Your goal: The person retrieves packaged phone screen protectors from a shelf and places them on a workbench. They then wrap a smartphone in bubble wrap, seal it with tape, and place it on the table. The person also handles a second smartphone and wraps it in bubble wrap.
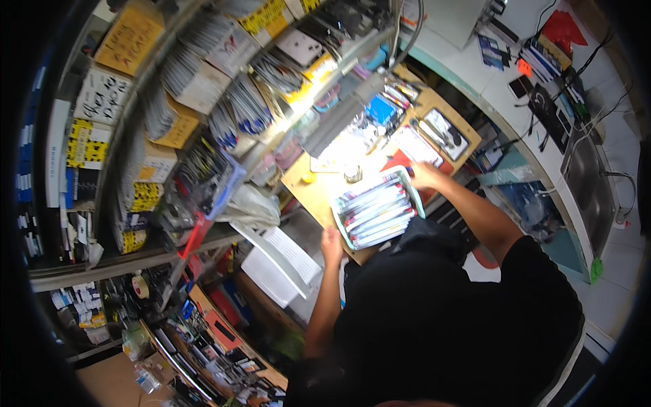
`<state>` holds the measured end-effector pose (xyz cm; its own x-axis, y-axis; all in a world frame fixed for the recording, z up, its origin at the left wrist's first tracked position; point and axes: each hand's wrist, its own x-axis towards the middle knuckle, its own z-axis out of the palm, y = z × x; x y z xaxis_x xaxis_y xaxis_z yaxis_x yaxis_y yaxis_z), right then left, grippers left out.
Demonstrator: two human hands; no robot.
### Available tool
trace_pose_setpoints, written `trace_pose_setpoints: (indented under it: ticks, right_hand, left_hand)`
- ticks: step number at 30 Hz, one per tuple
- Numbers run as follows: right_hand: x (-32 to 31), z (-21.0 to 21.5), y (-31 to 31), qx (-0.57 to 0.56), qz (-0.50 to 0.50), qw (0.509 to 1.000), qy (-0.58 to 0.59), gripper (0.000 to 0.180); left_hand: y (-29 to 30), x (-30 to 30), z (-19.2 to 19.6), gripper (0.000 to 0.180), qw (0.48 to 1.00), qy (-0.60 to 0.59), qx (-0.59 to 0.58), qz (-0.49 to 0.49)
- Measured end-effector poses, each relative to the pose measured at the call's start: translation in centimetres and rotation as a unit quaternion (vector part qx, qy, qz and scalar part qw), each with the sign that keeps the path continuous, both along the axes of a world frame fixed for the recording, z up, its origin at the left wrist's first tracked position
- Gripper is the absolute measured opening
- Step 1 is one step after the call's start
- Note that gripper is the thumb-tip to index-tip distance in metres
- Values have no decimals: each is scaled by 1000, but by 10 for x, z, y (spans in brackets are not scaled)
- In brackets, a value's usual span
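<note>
A pale green plastic basket [338, 222], packed with a row of slim flat packets [378, 211], rests at the near side of the wooden workbench [298, 178], close to my body. My left hand [331, 244] is closed at its left side, by the near left rim. At the far right corner my right hand [424, 176] is closed on the basket's edge, with its fingertips partly hidden. Just beyond the basket stands a small round container [353, 173]. A red flat piece [397, 161] lies beside the right hand.
Farther along the bench lie a phone-shaped tray [441, 133] and a blue box [381, 110]. Shelves with boxes of packets [193, 81] rise at the left. White papers [279, 268] stick out left of the bench. A white counter [515, 129] with cables curves along the right.
</note>
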<state>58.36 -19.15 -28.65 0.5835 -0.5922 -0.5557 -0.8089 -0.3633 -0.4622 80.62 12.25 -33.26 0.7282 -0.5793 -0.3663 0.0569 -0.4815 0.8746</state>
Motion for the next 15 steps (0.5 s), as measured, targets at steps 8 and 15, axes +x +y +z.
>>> trace_pose_setpoints:
  ticks: [8,15]
  right_hand:
    - [-23,-84,28,138,-70,985,-76,31]
    - [-134,53,27,187,-183,962,-80,30]
  left_hand:
    - [-21,-10,15,21,971,-139,120,-155]
    - [-61,-56,105,21,955,-159,4,-251]
